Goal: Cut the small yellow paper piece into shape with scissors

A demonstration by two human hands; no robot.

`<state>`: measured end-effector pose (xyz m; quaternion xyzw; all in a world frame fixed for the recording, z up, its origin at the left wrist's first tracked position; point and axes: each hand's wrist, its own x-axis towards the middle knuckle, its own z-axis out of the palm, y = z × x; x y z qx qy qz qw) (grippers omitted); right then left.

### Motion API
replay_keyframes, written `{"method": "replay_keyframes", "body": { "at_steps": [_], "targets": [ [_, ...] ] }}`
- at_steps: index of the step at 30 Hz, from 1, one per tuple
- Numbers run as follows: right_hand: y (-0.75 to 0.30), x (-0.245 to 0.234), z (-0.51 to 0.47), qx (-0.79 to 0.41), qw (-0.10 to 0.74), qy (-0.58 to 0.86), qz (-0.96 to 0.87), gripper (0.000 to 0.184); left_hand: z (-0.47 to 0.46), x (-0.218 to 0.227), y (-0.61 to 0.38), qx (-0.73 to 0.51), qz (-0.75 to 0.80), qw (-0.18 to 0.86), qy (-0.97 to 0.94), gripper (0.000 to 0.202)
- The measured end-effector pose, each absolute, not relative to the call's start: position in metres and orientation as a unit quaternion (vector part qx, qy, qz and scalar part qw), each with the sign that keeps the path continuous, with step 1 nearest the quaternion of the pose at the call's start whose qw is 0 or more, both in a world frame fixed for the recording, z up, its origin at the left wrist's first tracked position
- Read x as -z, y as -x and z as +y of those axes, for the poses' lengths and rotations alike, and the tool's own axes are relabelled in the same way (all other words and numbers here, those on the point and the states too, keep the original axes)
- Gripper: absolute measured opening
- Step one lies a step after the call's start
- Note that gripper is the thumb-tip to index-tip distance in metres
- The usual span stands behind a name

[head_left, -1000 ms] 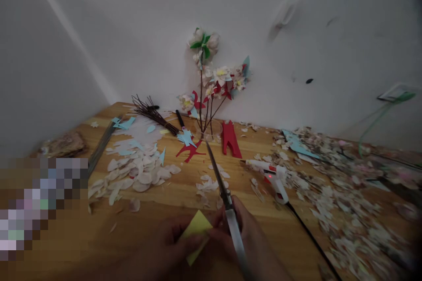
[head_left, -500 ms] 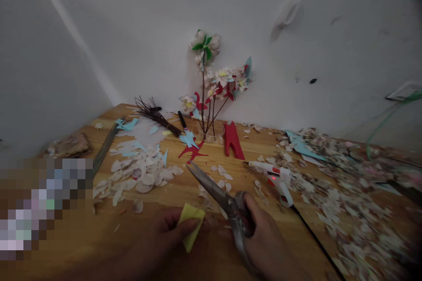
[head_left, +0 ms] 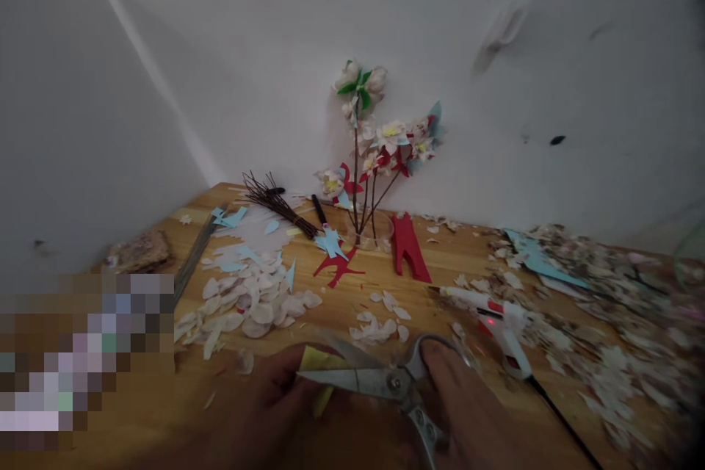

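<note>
Right hand [head_left: 468,411], steel scissors [head_left: 374,380], yellow paper [head_left: 315,360]

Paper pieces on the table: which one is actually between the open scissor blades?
The yellow paper, pinched in the left hand, sits between the open blades of the scissors held by the right hand. The red cutouts and the blue scraps lie untouched near the wall.

The wooden surface [head_left: 352,305] carries a heap of pale petals [head_left: 250,301], a bundle of dark twigs [head_left: 275,203], red paper cutouts [head_left: 407,248], blue paper scraps [head_left: 330,242], a white glue gun [head_left: 496,316] and petal litter [head_left: 595,330] across its right side.
</note>
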<state>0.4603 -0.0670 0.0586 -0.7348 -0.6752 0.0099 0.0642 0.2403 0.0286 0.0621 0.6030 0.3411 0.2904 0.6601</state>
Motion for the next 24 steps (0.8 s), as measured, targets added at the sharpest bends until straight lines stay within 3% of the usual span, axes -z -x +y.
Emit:
{"method": "replay_keyframes", "body": {
  "at_steps": [15, 24],
  "targets": [
    [-0.459, -0.066, -0.066, -0.088, 0.086, 0.735, -0.667, 0.067, 0.03, -0.069, -0.24, -0.288, 0.326, 0.637, -0.637, 0.018],
    [-0.453, -0.073, -0.066, -0.168, 0.171, 0.732, -0.638, 0.038, 0.032, -0.066, -0.242, -0.304, 0.307, 0.632, -0.644, 0.018]
  ]
}}
